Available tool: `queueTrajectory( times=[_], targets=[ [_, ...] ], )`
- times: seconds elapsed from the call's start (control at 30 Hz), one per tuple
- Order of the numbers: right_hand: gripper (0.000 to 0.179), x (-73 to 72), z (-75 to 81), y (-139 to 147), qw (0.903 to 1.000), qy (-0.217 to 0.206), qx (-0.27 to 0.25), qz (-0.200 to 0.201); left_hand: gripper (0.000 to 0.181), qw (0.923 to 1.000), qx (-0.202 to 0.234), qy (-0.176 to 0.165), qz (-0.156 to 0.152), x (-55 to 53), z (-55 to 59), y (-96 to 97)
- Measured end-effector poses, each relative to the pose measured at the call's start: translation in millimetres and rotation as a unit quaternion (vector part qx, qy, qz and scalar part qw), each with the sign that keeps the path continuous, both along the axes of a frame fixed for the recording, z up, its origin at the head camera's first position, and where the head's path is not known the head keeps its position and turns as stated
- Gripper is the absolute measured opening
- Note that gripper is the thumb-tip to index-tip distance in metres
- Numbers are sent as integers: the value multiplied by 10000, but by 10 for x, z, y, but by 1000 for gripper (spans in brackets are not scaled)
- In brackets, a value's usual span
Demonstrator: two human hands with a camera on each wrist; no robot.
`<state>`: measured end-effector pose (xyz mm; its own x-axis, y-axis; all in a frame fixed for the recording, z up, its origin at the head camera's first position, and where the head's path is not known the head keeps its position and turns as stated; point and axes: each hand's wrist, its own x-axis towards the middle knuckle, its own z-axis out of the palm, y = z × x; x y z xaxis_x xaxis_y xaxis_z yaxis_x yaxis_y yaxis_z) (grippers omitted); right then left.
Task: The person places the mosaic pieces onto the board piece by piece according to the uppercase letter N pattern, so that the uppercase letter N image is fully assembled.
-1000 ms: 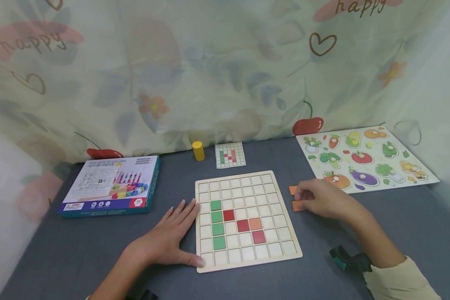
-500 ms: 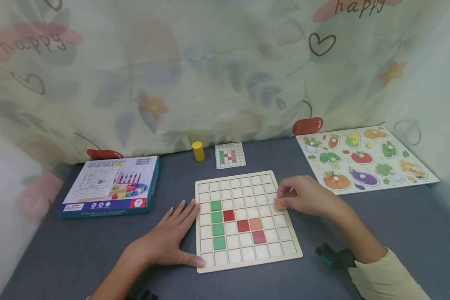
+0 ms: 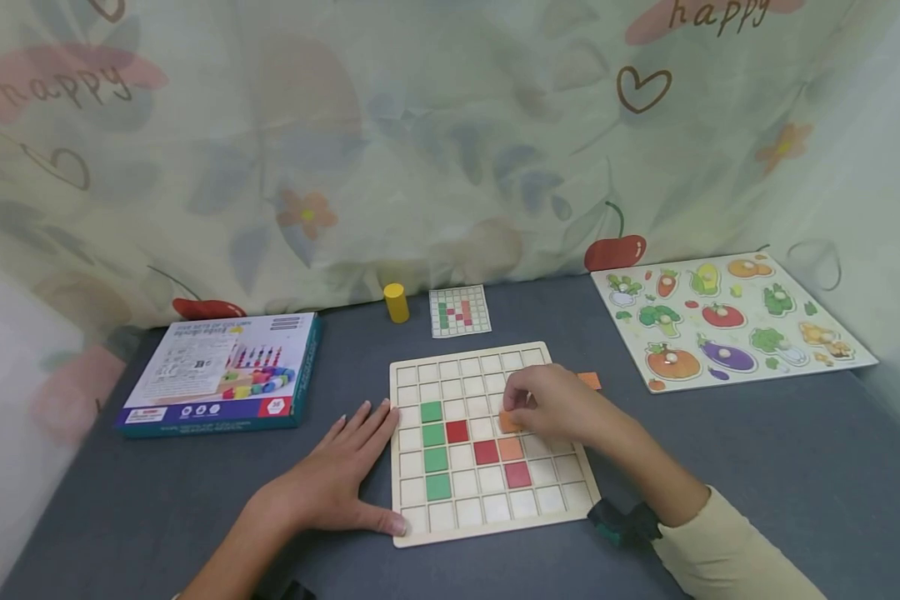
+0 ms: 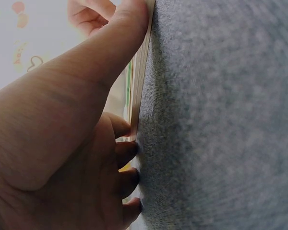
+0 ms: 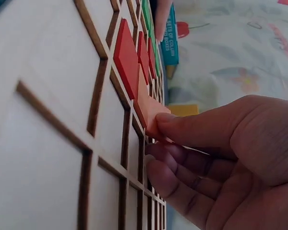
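My right hand [image 3: 558,404] pinches an orange tile [image 3: 507,422] between thumb and fingers, over the wooden grid board [image 3: 498,532]. In the right wrist view the held orange tile [image 5: 156,117] is tilted, right beside an orange tile [image 5: 141,98] lying in a cell. Set in the board are a column of several green tiles [image 3: 437,458], three red tiles [image 3: 486,452] on a diagonal and that orange one [image 3: 510,448]. My left hand [image 3: 337,475] rests at the board's left edge, fingers spread, thumb on the near corner; the left wrist view shows its fingertips [image 4: 129,179] by the edge.
Another orange tile [image 3: 588,381] lies right of the board. Behind stand a patterned grid card [image 3: 460,312] and a yellow cylinder [image 3: 396,302]. A boxed set [image 3: 221,371] sits at left, a vegetable puzzle board [image 3: 720,325] at back right. A printed curtain [image 3: 435,150] hangs behind.
My right hand has picked up one of the two orange tiles beside the board and carried it left over the grid. The left hand has stayed in place.
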<state>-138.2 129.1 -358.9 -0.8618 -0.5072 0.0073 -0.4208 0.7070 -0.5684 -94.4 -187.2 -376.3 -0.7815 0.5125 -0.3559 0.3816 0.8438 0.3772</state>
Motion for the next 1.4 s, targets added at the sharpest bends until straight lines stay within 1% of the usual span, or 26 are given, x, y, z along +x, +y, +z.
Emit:
queueTrajectory(
  times=[0.17, 0.23, 0.3, 0.4, 0.47, 0.53, 0.63, 0.7, 0.8, 0.9, 0.93, 1.03, 1.13, 1.23, 1.4],
  targets=[
    [21, 37, -59, -98, 9994, 122, 278, -178, 129, 10000, -25, 3, 11, -3, 3, 0],
    [19, 47, -73, -102, 9990, 251, 332, -161, 129, 10000, -37, -1, 13, -3, 2, 0],
    [16, 57, -83, -94, 9982, 434, 405, -35, 128, 10000, -43, -10, 12, -3, 1, 0],
    [9, 89, -76, -70, 9951, 766, 550, 302, 128, 10000, -35, -22, 16, -3, 2, -1],
    [10, 112, -65, -40, 9925, 928, 569, 565, 128, 10000, -27, -27, 19, -3, 4, 0],
    [12, 132, -56, 3, 9910, 963, 538, 763, 128, 10000, -13, -32, 16, -3, 7, 2],
    [16, 118, -28, 111, 9927, 797, 329, 848, 128, 10000, 2, -49, 8, -2, 8, 5],
    [16, 82, 3, 227, 9948, 663, 201, 749, 128, 10000, 1, -57, 7, -1, 6, 6],
    [15, -3, 74, 434, 9970, 593, 78, 485, 128, 10000, -8, -52, 13, 2, 7, 5],
    [16, -75, 116, 640, 9979, 597, 256, -53, 128, 10000, -4, -49, 12, 6, 10, 1],
    [17, -96, 114, 697, 9974, 584, 389, -185, 128, 10000, 3, -46, 14, 8, 11, -1],
    [18, -138, 51, 829, 9935, 551, 852, -516, 128, 10000, 22, -57, 26, 14, 13, -6],
    [16, -180, -50, 884, 9915, 570, 1004, -599, 128, 10000, 31, -71, 32, 15, 14, -6],
    [19, -220, -119, 897, 9924, 505, 787, -800, 127, 10000, 15, -70, 16, 11, 8, -3],
    [22, -239, -120, 890, 9933, 248, 563, -975, 128, 10000, -31, -40, 3, 7, 7, 5]
  ],
)
